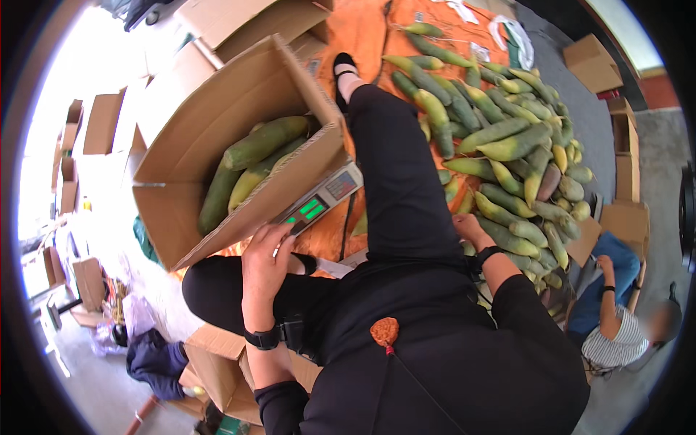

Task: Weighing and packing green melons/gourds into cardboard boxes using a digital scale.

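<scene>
An open cardboard box (pixel 261 217) with several long green radishes (pixel 266 142) inside stands on a digital scale (pixel 343 184) with a lit green display. My left hand (pixel 266 261) rests its fingers at the scale's near edge, close to the display and the box's lower side; whether it grips anything is unclear. A large pile of green radishes (pixel 514 138) lies on an orange sheet to the right. Beside my thigh, my right hand (pixel 468 227) is at the pile's left edge, its fingers bent and partly hidden, so its hold cannot be made out.
Open cardboard boxes stand below left (pixel 217 359) and at the upper left (pixel 244 22). A dark blue garment (pixel 155 361) lies at the lower left. Another person in a striped shirt (pixel 614 340) sits at the right beside more cartons (pixel 625 223).
</scene>
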Tool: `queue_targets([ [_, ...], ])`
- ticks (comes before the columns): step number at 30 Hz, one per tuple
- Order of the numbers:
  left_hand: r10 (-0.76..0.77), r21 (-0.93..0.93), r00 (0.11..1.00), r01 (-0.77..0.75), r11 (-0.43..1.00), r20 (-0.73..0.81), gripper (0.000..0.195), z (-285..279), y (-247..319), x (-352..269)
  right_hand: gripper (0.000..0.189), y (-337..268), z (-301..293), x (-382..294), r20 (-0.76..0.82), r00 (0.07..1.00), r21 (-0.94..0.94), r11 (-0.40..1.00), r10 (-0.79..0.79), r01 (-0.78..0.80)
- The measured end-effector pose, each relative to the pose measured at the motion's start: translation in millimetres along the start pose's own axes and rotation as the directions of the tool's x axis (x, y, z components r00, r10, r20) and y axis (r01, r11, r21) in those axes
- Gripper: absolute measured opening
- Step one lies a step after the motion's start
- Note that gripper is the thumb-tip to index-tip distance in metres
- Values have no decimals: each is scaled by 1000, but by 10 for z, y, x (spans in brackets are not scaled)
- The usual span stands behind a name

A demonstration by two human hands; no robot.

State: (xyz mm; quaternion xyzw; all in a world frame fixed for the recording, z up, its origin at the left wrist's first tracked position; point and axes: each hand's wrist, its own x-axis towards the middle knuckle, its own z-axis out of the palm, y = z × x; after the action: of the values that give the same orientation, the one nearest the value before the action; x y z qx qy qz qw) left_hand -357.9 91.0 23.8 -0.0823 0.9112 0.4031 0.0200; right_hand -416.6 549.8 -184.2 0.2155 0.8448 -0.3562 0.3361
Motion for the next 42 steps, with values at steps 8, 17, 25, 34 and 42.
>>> queue_targets([
  [8, -228, 262, 943, 163, 951, 242, 37, 247, -467, 3, 22, 387, -240, 153, -166, 956, -439, 886, -241, 147],
  [17, -239, 364, 931, 129, 922, 275, 37, 293, -404, 53, 51, 283, -1181, -421, -185, 976, -912, 349, 116, -215],
  [25, -289, 355, 922, 188, 916, 259, 38, 248, -355, 34, 21, 764, -1332, -227, -166, 974, -899, 430, -154, -85],
  [34, -210, 289, 952, 141, 947, 223, 32, 256, -329, 52, 27, 648, -1685, -393, -300, 879, -779, 627, -371, -1],
  [42, -237, 314, 945, 160, 936, 226, 33, 251, -345, 15, 24, 363, -1375, -359, -110, 912, -887, 453, -394, 88],
])
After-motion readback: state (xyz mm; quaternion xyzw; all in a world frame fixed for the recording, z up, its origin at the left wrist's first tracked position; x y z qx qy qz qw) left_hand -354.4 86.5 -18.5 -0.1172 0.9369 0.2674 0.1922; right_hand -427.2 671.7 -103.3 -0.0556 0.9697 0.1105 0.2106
